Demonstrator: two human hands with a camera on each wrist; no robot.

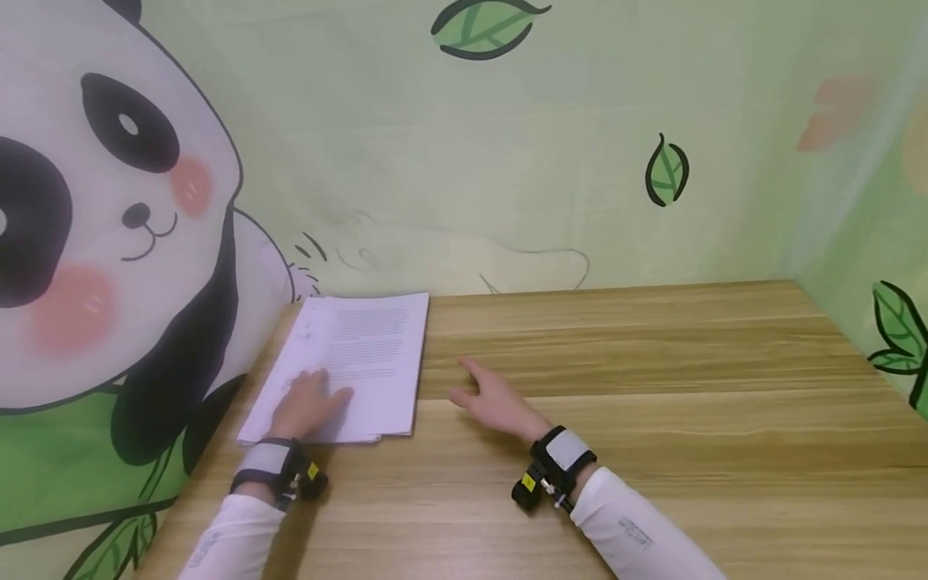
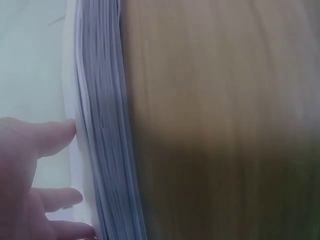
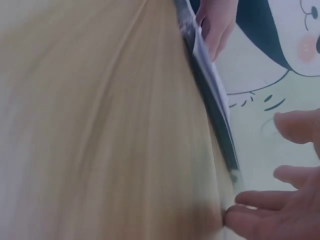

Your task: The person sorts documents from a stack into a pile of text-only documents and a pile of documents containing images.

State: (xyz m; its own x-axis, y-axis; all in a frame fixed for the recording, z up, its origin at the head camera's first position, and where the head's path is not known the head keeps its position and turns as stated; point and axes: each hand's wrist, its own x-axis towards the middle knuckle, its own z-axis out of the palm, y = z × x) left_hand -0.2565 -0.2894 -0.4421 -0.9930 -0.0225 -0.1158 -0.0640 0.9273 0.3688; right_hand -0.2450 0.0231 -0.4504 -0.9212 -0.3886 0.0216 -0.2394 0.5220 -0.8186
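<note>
A thick stack of printed paper sheets [image 1: 370, 346] lies at the back left of the wooden table. Its layered edge [image 2: 105, 110] fills a strip of the left wrist view. Over the lower left part of the stack is my left hand [image 1: 306, 404], thumb spread, fingers fairly straight; whether it presses on the top sheet I cannot tell. To the right of the stack, apart from it, my right hand [image 1: 496, 403] is held over the table with fingers extended and nothing in them. The right wrist view shows its spread fingers [image 3: 265, 200] beyond the stack's side.
The wooden table [image 1: 652, 387] reaches back to a green wall covering [image 1: 348, 145] printed with a panda [image 1: 138, 213] and leaves. A strap with a small camera is on each wrist. At the bottom of the stack some sheets stick out unevenly.
</note>
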